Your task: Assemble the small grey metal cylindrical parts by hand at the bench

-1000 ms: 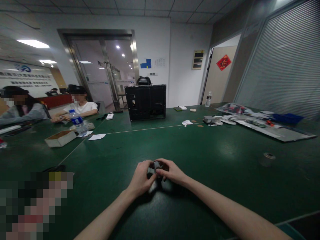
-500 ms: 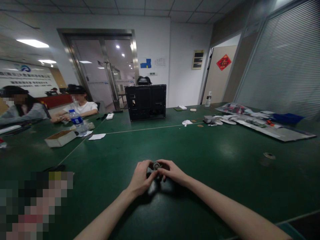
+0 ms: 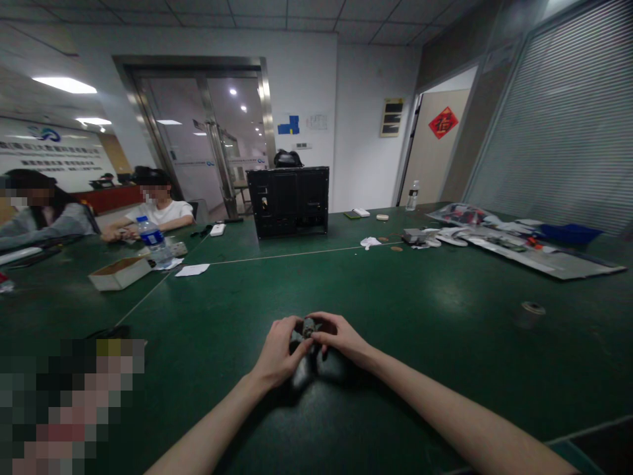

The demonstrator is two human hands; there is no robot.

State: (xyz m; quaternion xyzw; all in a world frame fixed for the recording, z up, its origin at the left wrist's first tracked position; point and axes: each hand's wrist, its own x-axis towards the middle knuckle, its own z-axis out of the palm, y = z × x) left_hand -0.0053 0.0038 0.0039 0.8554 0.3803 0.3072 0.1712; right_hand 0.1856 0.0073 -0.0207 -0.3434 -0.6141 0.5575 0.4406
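Left hand: the left hand (image 3: 279,351) is curled, its fingertips pressed against the small dark grey part (image 3: 309,328) from the left.
Right hand: the right hand (image 3: 339,334) arches over the same part from the right, its fingers closed on it, so both hands grasp it together.
Held part: it sits between the two hands, just above the dark green table mat (image 3: 445,369), and close to the mat's near edge.
Change from the earlier frame: the hands are in nearly the same spot, but the part has turned. Half a second earlier it showed a round, ring-like face; now it shows a rougher, uneven one.
Hidden: fingers cover most of the part, so its full shape and material are hard to make out. Dark patches under the hands may be shadows; I cannot tell.
Cut off: a pixelated blur (image 3: 64,409) covers the lower left corner.
Nearest things: a small metal ring (image 3: 529,311) lies well to the right. A white cardboard box (image 3: 119,274) and a sheet of white paper (image 3: 192,269) lie well ahead to the left.
Beyond: a black metal case (image 3: 289,202) stands at the far side of the table. A co-worker in a white T-shirt (image 3: 158,214) sits at the left, hands together near a clear water bottle (image 3: 153,241).
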